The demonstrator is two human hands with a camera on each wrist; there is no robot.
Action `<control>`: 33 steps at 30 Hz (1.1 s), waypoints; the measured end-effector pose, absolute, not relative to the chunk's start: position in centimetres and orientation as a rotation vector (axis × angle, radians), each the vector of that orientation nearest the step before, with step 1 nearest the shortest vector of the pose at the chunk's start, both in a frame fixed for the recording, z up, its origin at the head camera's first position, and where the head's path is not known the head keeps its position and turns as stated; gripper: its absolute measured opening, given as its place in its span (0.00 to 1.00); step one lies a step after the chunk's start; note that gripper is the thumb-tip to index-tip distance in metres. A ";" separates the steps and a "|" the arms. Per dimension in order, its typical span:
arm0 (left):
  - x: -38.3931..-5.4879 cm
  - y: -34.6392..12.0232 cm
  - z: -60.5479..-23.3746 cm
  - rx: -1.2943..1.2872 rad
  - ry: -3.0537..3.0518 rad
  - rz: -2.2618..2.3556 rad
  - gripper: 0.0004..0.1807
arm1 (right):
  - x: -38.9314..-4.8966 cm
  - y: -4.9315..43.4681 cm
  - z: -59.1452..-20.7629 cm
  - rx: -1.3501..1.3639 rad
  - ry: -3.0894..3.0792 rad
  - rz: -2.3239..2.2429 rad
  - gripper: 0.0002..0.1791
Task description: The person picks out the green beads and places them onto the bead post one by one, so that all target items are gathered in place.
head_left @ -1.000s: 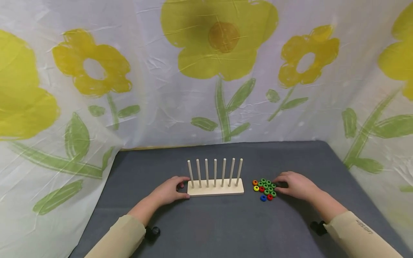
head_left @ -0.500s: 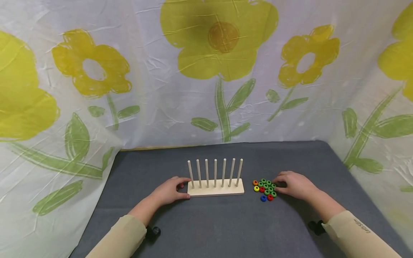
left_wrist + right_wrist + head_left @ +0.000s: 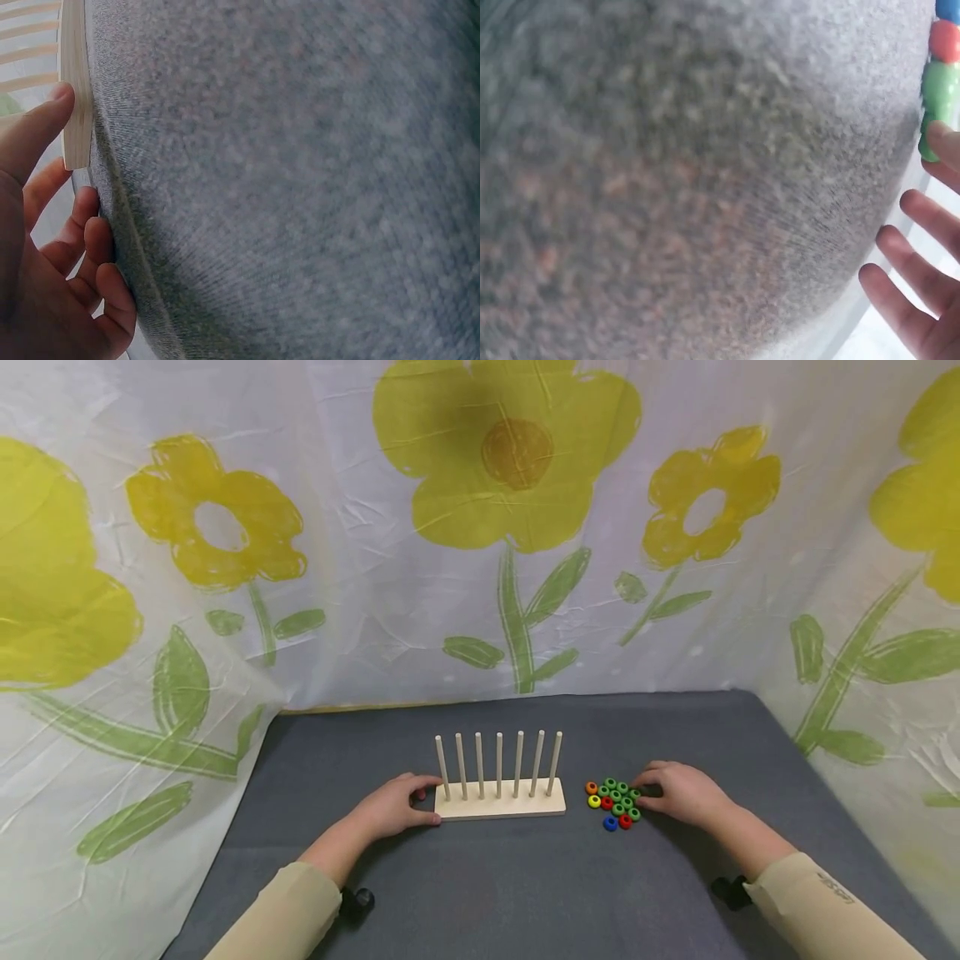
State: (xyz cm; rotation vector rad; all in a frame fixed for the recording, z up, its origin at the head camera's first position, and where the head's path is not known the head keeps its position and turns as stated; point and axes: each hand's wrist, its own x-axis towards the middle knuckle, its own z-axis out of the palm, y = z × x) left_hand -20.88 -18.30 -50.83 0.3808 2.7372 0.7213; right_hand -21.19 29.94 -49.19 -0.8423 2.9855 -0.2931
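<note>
A pale wooden board [image 3: 498, 809] with a row of several upright pegs stands mid-table. My left hand [image 3: 390, 808] holds its left end between thumb and index finger. In the left wrist view the thumb [image 3: 56, 109] presses the board's edge [image 3: 76, 127], while the other fingers curl loosely below. To the right of the board lies a cluster of small ring beads: several green, two red, one orange, one yellow [image 3: 594, 802] and one blue [image 3: 611, 823]. My right hand [image 3: 684, 793] has thumb and index finger around a green bead [image 3: 635, 794] at the cluster's right edge. Its other fingers are spread.
Dark grey cloth covers the table [image 3: 495, 893]. A white curtain [image 3: 360, 610] with yellow flowers hangs behind and on both sides. A black wrist device [image 3: 356, 906] sits at each sleeve cuff.
Both hands, the board and the beads keep their places. Only the head view has shifted slightly.
</note>
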 end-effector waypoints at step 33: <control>-20.8 -18.5 -51.0 0.401 2.748 0.705 0.34 | -20.6 28.9 -44.9 -0.809 3.048 -0.565 0.12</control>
